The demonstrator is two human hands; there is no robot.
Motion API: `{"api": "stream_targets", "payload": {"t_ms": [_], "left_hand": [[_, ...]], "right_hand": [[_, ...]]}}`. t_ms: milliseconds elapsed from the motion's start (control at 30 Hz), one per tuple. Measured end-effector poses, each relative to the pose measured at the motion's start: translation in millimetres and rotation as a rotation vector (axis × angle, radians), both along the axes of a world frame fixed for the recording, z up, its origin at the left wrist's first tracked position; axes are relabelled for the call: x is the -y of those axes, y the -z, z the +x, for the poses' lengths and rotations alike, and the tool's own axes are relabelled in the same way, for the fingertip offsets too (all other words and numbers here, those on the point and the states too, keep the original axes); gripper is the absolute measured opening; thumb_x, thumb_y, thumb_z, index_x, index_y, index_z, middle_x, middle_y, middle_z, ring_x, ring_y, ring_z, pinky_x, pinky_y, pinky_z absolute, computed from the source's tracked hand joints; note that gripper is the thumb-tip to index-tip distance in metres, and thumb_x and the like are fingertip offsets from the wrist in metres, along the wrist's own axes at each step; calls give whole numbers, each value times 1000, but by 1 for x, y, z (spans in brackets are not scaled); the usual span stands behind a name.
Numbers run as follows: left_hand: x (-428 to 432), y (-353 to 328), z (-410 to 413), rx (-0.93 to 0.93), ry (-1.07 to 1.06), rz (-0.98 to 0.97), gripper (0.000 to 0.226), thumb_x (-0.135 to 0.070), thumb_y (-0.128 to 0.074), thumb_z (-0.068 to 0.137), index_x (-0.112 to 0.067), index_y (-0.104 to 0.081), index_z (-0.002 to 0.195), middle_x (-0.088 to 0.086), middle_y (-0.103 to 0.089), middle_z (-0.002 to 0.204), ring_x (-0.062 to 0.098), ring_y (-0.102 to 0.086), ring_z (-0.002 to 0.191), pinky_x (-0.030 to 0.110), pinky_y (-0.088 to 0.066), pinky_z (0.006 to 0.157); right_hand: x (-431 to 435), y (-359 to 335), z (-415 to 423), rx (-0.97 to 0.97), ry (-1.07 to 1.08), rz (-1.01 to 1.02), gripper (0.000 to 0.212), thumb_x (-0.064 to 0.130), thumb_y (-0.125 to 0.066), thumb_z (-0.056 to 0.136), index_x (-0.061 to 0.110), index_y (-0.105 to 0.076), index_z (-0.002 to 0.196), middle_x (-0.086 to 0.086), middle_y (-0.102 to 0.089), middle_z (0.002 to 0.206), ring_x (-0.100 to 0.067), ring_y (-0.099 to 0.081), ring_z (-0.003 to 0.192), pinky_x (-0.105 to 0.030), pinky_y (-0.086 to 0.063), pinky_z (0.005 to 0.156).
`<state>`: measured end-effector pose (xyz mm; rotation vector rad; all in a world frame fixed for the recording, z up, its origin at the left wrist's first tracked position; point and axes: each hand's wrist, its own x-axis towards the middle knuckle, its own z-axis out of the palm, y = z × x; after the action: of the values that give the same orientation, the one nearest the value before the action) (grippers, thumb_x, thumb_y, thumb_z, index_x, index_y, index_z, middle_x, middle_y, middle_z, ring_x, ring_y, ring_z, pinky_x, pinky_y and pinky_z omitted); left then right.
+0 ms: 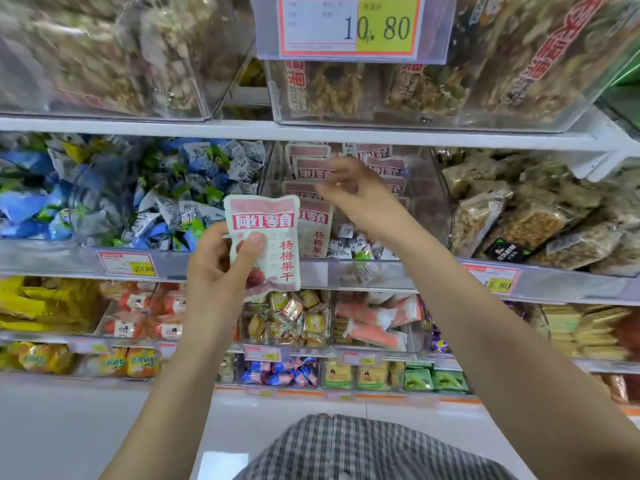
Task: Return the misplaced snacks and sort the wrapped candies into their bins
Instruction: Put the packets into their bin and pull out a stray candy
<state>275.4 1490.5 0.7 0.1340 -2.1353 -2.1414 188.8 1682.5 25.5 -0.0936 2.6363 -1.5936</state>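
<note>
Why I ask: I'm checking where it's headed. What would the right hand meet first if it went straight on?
Probably the pink pouches standing in the middle bin; the right hand is blurred, so depth is unclear.

The top price tag (349,26) reads "10.80", black across its yellow patch; its small print is too faint to read. The pouch (265,244) in front bears "网红零食" in white on a red band and "杨梅果干" in red down its side. The pouches (313,168) behind it show the same "网红零食". The left rail tag (127,264) reads "29.80". The right rail tag (493,280) shows "3.80", with its first digit unclear. The big red characters on the top-shelf packs (554,53) are too blurred to read.
</note>
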Motion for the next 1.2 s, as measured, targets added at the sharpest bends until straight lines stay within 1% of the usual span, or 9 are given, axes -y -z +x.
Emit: {"api": "stream_targets", "payload": {"t_ms": [67,133,333,433,533,667,867,1000,1200], "left_hand": [[-7,-4,-3,-36,22,7,17,-23,-59,94,-17,-59,109,7,-69,98,17,-70,86,30,-59,61],[-12,-3,-7,-68,44,-16,20,-24,-58,94,-16,-60,112,8,-67,99,17,-68,82,33,-60,63],[-6,17,-9,-363,-50,-651,39,-32,-51,96,-17,-51,131,-1,-52,124,5,-52,113,22,-46,90],[-8,30,-11,-533,63,-894,44,-28,-48,95,-10,-48,136,5,-46,140,18,-39,134,35,-32,111],[-11,46,-17,-565,236,-1142,54,-34,-43,98,-13,-35,147,3,-32,154,19,-21,146,42,-13,120],[-14,62,-20,-518,291,-1408,58,-43,-32,99,-13,-33,148,1,-25,158,20,-14,148,47,-1,121],[-20,62,-19,-532,248,-1376,54,-41,-38,98,-12,-42,143,3,-33,154,22,-22,146,49,-4,120],[-20,59,-18,-529,247,-1325,52,-39,-38,97,-12,-45,140,5,-36,152,24,-23,146,50,-6,120],[-28,41,-18,-577,208,-962,36,-29,-42,97,-12,-55,126,2,-53,128,21,-45,123,41,-38,104]], "right_hand": [[4,-10,15,133,-263,-212,42,32,-60,91,17,-51,129,1,-67,115,-16,-67,94,-24,-57,80],[7,-4,20,169,-425,-159,36,17,-65,89,12,-58,123,-5,-69,112,-16,-69,91,-23,-57,77],[-13,5,-5,-32,23,-205,33,10,-71,83,15,-56,112,0,-69,104,-14,-67,96,-26,-59,76],[-5,13,-9,147,-121,-81,35,3,-67,84,7,-55,117,-5,-69,100,-16,-69,89,-24,-60,69],[0,19,-8,267,-331,95,24,13,-61,91,5,-61,113,-11,-71,104,-23,-69,89,-32,-58,80],[-29,1,-20,115,-82,235,24,15,-65,88,18,-63,112,-1,-66,113,-13,-62,100,-19,-49,77],[-27,35,-34,362,-292,691,75,31,-76,79,18,-38,142,-1,-44,145,-23,-52,121,-30,-49,90],[-27,42,-34,364,-281,573,54,19,-75,80,14,-49,127,-3,-53,112,-18,-58,86,-21,-51,55],[-47,23,-18,204,-67,183,32,21,-69,86,20,-52,113,3,-57,95,-14,-65,68,-25,-59,62]]}}
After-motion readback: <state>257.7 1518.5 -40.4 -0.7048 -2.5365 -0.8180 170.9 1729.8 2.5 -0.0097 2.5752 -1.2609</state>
